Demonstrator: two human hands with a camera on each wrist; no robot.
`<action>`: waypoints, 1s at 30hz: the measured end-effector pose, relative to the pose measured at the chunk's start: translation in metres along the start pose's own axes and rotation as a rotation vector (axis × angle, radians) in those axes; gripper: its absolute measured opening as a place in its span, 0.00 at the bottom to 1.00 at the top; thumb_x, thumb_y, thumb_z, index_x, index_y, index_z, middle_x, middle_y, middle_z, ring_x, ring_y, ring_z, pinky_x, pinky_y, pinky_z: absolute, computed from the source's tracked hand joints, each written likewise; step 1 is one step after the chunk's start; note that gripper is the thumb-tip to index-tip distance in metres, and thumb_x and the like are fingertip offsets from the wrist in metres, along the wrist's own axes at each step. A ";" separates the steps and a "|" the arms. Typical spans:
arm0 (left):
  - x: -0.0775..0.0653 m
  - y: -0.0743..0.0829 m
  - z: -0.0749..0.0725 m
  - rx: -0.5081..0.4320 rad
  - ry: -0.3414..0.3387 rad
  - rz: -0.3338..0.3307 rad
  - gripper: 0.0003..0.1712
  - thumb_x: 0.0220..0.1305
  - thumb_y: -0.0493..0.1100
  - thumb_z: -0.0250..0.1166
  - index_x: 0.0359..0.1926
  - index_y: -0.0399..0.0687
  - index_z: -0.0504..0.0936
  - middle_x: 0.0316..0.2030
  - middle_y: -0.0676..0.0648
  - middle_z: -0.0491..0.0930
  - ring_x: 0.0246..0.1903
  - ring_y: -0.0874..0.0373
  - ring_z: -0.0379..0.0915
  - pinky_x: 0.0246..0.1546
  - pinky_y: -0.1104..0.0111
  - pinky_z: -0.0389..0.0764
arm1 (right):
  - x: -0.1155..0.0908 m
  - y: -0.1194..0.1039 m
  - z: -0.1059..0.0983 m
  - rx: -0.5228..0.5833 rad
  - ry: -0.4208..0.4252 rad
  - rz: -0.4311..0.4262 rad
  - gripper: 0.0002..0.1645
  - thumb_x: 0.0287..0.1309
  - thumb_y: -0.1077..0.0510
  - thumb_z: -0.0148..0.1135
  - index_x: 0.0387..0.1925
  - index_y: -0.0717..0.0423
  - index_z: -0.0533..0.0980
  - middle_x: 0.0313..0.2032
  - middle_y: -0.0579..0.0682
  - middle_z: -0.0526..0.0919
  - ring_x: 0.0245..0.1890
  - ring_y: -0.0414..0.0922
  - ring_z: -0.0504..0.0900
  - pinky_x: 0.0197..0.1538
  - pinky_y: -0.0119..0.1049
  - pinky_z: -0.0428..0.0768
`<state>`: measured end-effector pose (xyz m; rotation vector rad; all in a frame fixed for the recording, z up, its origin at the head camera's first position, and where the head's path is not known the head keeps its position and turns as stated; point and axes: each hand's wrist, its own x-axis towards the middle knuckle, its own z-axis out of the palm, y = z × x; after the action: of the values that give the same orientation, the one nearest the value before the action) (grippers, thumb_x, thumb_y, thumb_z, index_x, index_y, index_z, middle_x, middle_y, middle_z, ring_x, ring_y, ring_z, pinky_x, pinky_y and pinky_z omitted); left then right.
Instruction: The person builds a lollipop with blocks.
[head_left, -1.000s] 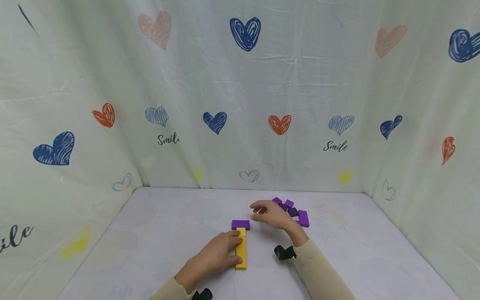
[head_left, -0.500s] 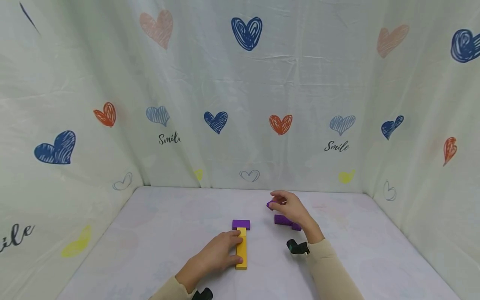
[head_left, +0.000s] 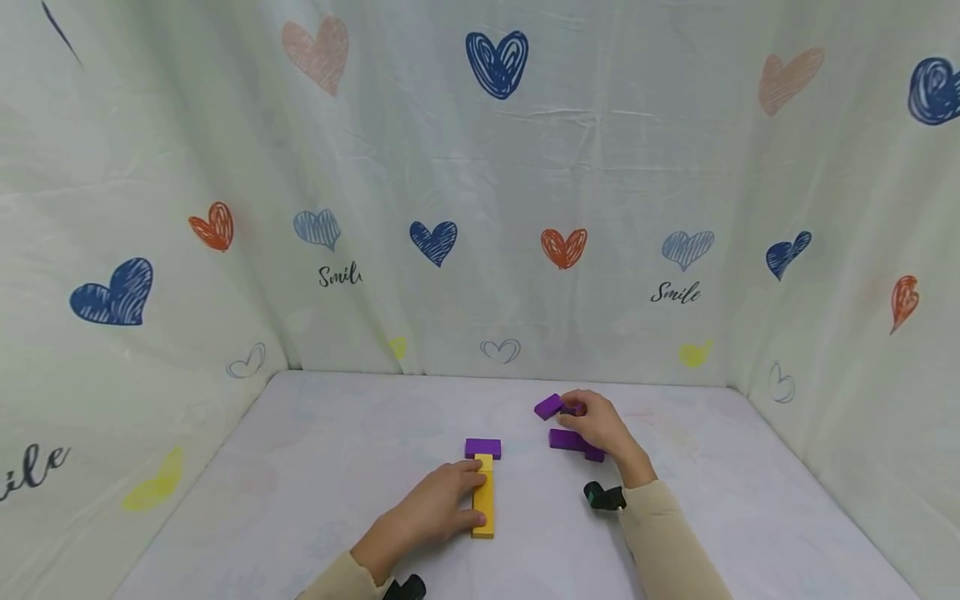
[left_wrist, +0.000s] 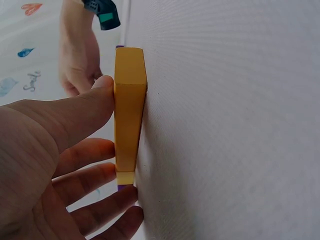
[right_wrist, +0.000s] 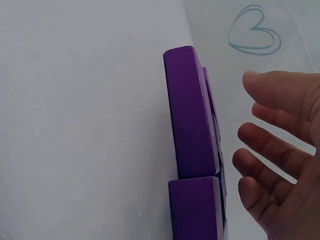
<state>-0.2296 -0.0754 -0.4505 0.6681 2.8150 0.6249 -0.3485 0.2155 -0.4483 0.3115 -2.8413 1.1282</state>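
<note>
In the head view, my left hand (head_left: 442, 502) rests its thumb and fingertips on a long yellow block (head_left: 483, 500) lying on the table. A smaller yellow piece (head_left: 484, 461) sits at its far end, and beyond that lies a crosswise purple block (head_left: 483, 448). The left wrist view has my thumb (left_wrist: 95, 102) touching the yellow block (left_wrist: 131, 120), fingers extended. My right hand (head_left: 600, 425) hovers over a group of purple blocks (head_left: 566, 439). In the right wrist view its loosely bent fingers (right_wrist: 270, 150) hold nothing, beside a purple block (right_wrist: 190, 115). Part of the group is hidden behind this hand.
A white table (head_left: 337, 467) carries the blocks. A pale curtain (head_left: 480, 167) printed with hearts and "Smile" stands round its back and sides. Black wrist cameras (head_left: 603, 497) are worn on both arms.
My right hand has moved right from near the crosswise purple block to the purple group, then slightly further right, uncovering a block at the group's left. The left hand has stayed on the yellow block.
</note>
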 end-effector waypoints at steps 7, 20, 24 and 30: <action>-0.001 -0.001 -0.001 0.009 -0.001 0.006 0.33 0.56 0.57 0.69 0.60 0.48 0.77 0.65 0.48 0.68 0.64 0.50 0.63 0.63 0.55 0.66 | 0.002 0.006 0.003 -0.068 -0.002 -0.001 0.22 0.55 0.57 0.67 0.52 0.58 0.78 0.48 0.55 0.79 0.43 0.49 0.75 0.50 0.50 0.75; 0.000 -0.001 0.001 0.007 -0.007 -0.013 0.33 0.55 0.57 0.69 0.60 0.50 0.77 0.65 0.50 0.68 0.64 0.51 0.63 0.64 0.55 0.66 | 0.002 0.011 0.007 -0.090 0.032 0.023 0.19 0.56 0.60 0.66 0.50 0.59 0.79 0.46 0.54 0.81 0.42 0.49 0.77 0.50 0.50 0.75; 0.000 0.000 0.001 0.004 -0.010 -0.018 0.33 0.55 0.57 0.69 0.60 0.50 0.77 0.65 0.50 0.68 0.64 0.51 0.63 0.63 0.55 0.66 | 0.001 0.009 0.010 -0.083 0.039 0.007 0.17 0.56 0.62 0.65 0.48 0.60 0.80 0.47 0.56 0.81 0.46 0.51 0.77 0.53 0.51 0.74; 0.001 0.000 0.001 0.006 -0.010 -0.020 0.33 0.55 0.57 0.69 0.60 0.50 0.77 0.65 0.50 0.68 0.64 0.51 0.63 0.64 0.56 0.65 | 0.002 0.008 0.011 -0.109 0.040 -0.002 0.16 0.56 0.63 0.65 0.48 0.61 0.80 0.48 0.58 0.80 0.50 0.55 0.77 0.56 0.53 0.73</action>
<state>-0.2304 -0.0745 -0.4513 0.6413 2.8117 0.6080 -0.3515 0.2132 -0.4610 0.2810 -2.8529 0.9634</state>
